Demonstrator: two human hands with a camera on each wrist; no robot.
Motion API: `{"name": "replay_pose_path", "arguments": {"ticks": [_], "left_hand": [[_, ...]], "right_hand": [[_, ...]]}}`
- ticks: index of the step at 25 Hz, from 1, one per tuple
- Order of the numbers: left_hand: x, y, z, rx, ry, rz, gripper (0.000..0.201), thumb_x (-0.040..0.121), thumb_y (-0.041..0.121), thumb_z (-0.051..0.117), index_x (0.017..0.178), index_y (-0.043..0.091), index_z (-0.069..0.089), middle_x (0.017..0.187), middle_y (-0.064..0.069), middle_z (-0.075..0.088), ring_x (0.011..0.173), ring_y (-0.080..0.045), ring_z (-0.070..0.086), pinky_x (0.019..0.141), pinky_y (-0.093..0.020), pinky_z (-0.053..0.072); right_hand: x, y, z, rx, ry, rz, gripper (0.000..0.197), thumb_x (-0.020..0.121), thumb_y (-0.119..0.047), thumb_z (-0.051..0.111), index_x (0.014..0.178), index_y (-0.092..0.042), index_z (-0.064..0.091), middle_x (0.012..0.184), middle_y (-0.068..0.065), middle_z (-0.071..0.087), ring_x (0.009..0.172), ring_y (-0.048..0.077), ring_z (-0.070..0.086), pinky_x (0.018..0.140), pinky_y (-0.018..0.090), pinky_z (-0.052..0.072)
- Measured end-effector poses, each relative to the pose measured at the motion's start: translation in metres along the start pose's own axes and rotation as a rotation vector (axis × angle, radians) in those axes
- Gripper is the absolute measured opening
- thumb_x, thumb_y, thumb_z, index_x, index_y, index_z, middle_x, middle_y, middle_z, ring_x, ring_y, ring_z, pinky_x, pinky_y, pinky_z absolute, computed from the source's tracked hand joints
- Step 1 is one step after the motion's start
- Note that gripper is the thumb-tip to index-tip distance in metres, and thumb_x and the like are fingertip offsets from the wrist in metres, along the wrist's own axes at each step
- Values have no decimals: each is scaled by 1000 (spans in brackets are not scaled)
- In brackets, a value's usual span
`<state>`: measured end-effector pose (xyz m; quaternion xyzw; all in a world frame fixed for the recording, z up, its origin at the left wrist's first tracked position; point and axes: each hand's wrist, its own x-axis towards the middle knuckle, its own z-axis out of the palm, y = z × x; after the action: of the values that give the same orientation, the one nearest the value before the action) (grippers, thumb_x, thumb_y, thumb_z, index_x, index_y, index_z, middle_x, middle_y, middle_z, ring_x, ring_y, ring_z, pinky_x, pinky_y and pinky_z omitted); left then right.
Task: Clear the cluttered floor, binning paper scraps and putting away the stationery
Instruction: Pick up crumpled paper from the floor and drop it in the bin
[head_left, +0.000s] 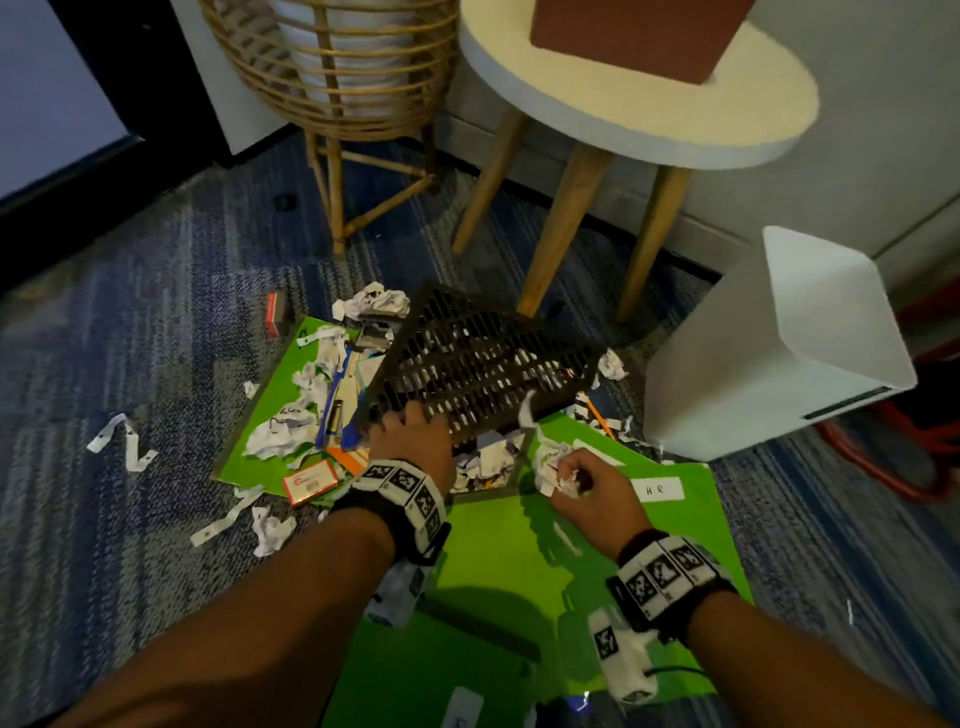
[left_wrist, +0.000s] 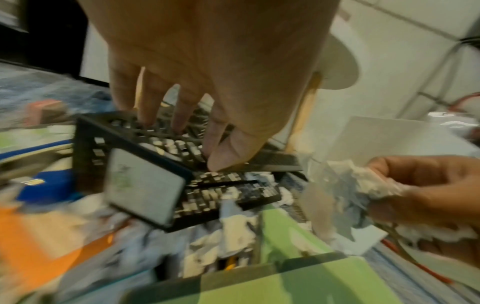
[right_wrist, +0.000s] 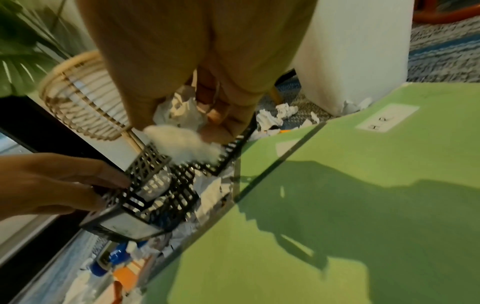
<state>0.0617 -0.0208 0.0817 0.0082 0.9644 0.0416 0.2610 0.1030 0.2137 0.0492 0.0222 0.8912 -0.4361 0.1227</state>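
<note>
A black slotted basket (head_left: 478, 358) lies tipped on its side over the floor clutter, with crumpled paper spilling from its mouth. My left hand (head_left: 410, 423) grips its near rim, fingers (left_wrist: 179, 115) on the slotted wall and thumb at the edge. My right hand (head_left: 587, 488) hovers just right of the basket mouth and holds a crumpled paper ball (head_left: 553, 462), also seen as paper (right_wrist: 182, 144) above the basket (right_wrist: 155, 185). More paper balls (head_left: 275, 431), paper strips (head_left: 124, 441), a blue pen (head_left: 332, 405) and a red-edged box (head_left: 310, 482) lie to the left.
Green folders (head_left: 509, 545) cover the carpet under my arms. A white bin (head_left: 779, 353) stands at the right, with a red cable (head_left: 883, 467) beyond it. A round stool (head_left: 561, 223) and a rattan plant stand (head_left: 332, 104) stand behind the basket.
</note>
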Motion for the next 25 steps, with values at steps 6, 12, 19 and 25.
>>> {"name": "replay_pose_path", "arguments": {"ticks": [6, 12, 19, 25], "left_hand": [[-19, 108, -36, -699, -22, 711, 83, 78, 12, 71, 149, 20, 27, 148, -6, 34, 138, -19, 33, 114, -29, 28], [-30, 195, -102, -726, 3, 749, 36, 73, 16, 79, 107, 12, 68, 102, -8, 70, 93, -21, 66, 83, -39, 53], [-44, 261, -168, -785, 89, 674, 16, 93, 27, 56, 90, 15, 65, 80, -8, 69, 63, -25, 67, 49, -25, 51], [-20, 300, -184, -882, 194, 463, 27, 96, 31, 47, 93, 7, 60, 89, -18, 66, 64, -31, 61, 51, -27, 47]], "right_hand": [[-23, -29, -78, 67, -50, -78, 27, 62, -5, 68, 74, -24, 52, 76, -12, 57, 67, 6, 49, 64, 26, 41], [-42, -46, -192, 187, 131, -125, 28, 72, 5, 72, 89, -14, 61, 87, 0, 66, 72, 13, 61, 64, 26, 50], [-49, -58, -271, 366, 384, -77, 35, 81, 19, 56, 103, -8, 62, 83, 16, 64, 60, 12, 59, 52, 23, 52], [-23, -46, -308, 597, 621, 11, 23, 86, 14, 55, 84, -6, 66, 77, 17, 61, 50, 18, 60, 54, 33, 56]]}}
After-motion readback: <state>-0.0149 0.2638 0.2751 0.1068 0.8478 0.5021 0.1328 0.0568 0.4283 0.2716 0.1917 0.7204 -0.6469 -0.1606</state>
